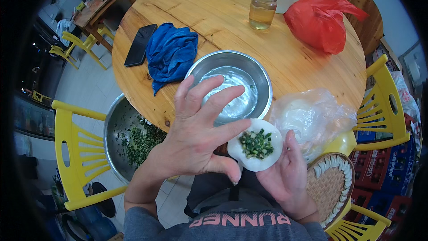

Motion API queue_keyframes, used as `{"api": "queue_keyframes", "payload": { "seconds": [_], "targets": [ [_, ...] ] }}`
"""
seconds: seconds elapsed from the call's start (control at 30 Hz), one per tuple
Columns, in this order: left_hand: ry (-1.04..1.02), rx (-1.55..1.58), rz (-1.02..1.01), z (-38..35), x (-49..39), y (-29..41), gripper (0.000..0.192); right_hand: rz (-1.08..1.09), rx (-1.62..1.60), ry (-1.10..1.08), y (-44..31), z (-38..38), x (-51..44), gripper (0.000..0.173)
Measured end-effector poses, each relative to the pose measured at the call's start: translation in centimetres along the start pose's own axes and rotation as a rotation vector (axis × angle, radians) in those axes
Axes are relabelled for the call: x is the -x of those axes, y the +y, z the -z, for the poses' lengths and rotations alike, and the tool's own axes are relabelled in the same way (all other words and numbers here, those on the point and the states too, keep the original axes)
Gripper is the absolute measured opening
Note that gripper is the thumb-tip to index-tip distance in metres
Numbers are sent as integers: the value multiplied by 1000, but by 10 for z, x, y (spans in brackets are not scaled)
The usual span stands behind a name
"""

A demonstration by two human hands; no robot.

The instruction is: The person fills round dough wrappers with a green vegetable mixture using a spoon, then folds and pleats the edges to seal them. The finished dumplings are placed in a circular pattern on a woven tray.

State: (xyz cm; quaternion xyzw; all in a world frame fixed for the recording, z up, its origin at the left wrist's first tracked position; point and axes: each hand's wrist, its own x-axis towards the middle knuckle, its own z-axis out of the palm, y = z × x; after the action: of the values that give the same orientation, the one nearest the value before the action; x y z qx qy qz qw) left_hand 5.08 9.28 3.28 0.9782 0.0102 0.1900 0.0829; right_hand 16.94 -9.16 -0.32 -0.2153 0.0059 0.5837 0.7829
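A round white dumpling wrapper [236, 155] with chopped green filling [256, 144] at its middle lies on my right hand [284, 180], the thumb beside its edge. Over the wrapper's left side, my left hand [197, 134] is spread, its index fingertip at or just above the wrapper's rim; whether it touches is unclear. Behind it stands a steel bowl of water [264, 77]. A clear plastic bag [311, 113] with white contents lies right of the bowl. A large steel basin [112, 134] of chopped greens is at the left. Folded dumplings [347, 177] ring a woven tray [326, 184] at lower right.
A blue cloth [172, 50] and a black phone [140, 45] lie on the round wooden table [207, 6]. Farther back are a glass jar of yellowish liquid [262, 10] and a red plastic bag [317, 23]. Yellow chairs [80, 154] flank the table. A person [63, 28] sits far left.
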Motion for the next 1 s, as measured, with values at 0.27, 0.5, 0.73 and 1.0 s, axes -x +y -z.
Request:
{"api": "queue_keyframes", "payload": {
  "seconds": [0.27, 0.5, 0.73, 1.0],
  "targets": [
    [39, 33, 147, -6, 9, -30, 81, 152, -44, 59, -11, -1, -7, 54],
    [137, 181, 115, -3, 13, -12, 91, 99, -7, -13, -14, -13, -7, 53],
    [226, 23, 177, -17, 32, 31, 92, 95, -63, -37, -5, -22, -12, 58],
    [223, 177, 115, -29, 34, 65, 84, 3, -76, -52, 0, -26, -14, 71]
  ]
}}
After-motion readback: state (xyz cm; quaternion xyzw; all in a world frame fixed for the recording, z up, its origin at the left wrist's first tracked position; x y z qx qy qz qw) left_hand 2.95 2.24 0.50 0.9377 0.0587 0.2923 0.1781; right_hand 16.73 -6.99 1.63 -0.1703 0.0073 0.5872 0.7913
